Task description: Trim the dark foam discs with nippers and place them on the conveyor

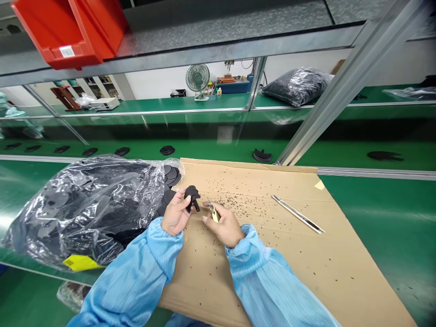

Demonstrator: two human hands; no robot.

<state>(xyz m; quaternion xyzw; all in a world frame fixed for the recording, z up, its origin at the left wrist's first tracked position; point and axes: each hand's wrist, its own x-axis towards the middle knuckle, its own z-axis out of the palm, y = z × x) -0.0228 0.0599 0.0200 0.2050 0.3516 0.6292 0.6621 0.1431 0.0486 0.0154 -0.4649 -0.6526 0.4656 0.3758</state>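
Note:
My left hand (175,215) is closed on a black plastic part (192,193), a rounded piece with a short stem pointing down. Just to its right, my right hand (225,223) grips small nippers (213,211) with pale yellow handles and a metal tip. The tip is close to the black part but apart from it. Both hands are above a cardboard sheet (289,263) strewn with tiny black scraps (235,200). Beside my left hand, more black round parts (171,175) spill from the mouth of a clear plastic bag (85,204).
A knife-like slim tool (298,214) lies on the cardboard at right. Several black parts (261,156) sit in a row on the green surface beyond. A slanting metal post (316,113) rises at right. Overhead, a red bin (73,32) rests on a shelf.

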